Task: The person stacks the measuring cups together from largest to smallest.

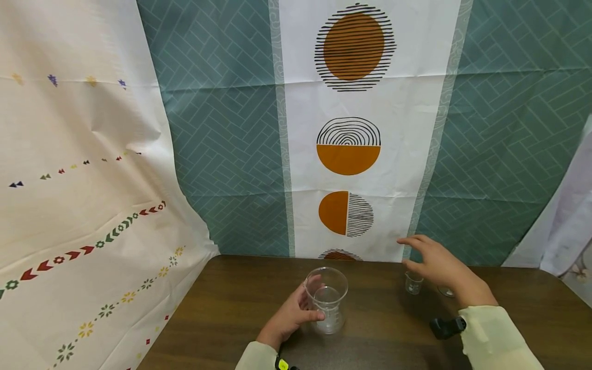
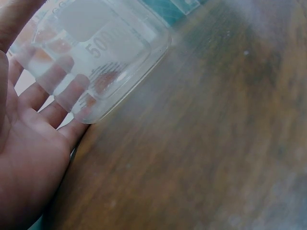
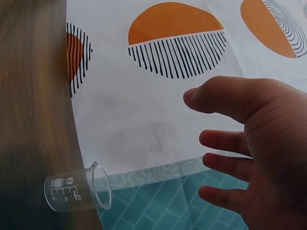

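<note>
My left hand (image 1: 291,316) grips a large clear glass beaker (image 1: 336,300) near the middle of the table, thumb on the near side and fingers round the far side. In the left wrist view, the beaker (image 2: 122,57) bears a 500 marking, and the fingers show through its glass. A second, smaller round rim appears inside it; whether that is a nested beaker is hard to tell. To the right, my right hand (image 1: 437,262) hovers with fingers spread, holding nothing. Below it stands a small beaker (image 1: 413,284) with white graduations, upright and apart from the hand in the right wrist view (image 3: 72,191).
Another piece of clear glassware (image 1: 446,291) sits beneath the right wrist, mostly hidden by it. The dark wooden table (image 1: 370,339) meets a patterned cloth (image 1: 222,154) at the back. A cream embroidered cloth (image 1: 83,205) hangs along the left side.
</note>
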{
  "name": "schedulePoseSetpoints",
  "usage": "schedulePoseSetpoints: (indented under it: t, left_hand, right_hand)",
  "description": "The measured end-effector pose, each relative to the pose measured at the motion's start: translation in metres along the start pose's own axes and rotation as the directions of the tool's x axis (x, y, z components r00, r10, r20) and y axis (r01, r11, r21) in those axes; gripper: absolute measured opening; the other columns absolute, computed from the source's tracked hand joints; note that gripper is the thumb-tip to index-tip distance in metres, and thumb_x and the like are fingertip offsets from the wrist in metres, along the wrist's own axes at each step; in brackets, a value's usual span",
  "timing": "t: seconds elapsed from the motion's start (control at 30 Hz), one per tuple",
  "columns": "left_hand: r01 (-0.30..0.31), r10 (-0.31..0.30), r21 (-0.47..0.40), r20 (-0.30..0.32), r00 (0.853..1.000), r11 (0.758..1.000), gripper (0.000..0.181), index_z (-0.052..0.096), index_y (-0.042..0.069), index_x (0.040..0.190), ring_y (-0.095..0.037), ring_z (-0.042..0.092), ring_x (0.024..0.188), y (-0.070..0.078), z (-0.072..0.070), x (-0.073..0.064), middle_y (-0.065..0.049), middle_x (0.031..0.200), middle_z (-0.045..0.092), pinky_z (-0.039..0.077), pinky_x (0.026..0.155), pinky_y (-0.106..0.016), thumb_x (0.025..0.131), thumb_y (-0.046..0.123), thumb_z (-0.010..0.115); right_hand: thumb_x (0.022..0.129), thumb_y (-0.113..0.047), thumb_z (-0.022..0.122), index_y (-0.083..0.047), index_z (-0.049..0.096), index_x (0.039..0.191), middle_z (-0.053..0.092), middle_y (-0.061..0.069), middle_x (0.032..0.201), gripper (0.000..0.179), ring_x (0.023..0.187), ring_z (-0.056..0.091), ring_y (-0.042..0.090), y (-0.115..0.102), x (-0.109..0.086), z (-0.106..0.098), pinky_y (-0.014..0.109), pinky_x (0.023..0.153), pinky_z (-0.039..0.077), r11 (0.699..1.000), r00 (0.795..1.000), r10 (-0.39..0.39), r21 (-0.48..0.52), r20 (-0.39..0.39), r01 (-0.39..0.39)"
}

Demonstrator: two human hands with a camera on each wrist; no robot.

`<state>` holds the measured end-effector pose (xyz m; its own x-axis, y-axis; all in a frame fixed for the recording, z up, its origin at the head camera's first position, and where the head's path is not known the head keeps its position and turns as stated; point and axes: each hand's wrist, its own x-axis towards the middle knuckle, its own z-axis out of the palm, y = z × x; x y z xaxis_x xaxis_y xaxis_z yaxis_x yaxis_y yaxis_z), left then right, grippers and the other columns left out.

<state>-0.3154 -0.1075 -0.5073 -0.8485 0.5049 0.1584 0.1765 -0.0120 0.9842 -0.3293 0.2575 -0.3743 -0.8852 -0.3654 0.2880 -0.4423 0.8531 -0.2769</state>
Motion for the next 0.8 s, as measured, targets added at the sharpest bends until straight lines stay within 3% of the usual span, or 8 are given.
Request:
schedulePoseSetpoints:
  t: [0.8]
  left_hand:
    - [-0.001,0.001,-0.003,0.010,1.000,1.000,0.083,0.032,0.025,0.149,-0.028,0.038,0.141,-0.002,0.000,0.000,-0.013,0.152,0.040,0.034,0.113,-0.043,0.081,0.024,0.079]
  right_hand:
    - [0.089,-0.022,0.065,-0.006,0.051,0.138,0.048,0.027,0.135,0.053,0.120,0.049,0.049,0.021,-0.003,0.001,0.063,0.091,0.044,0.999,0.999,0.033,0.006,0.032,-0.033]
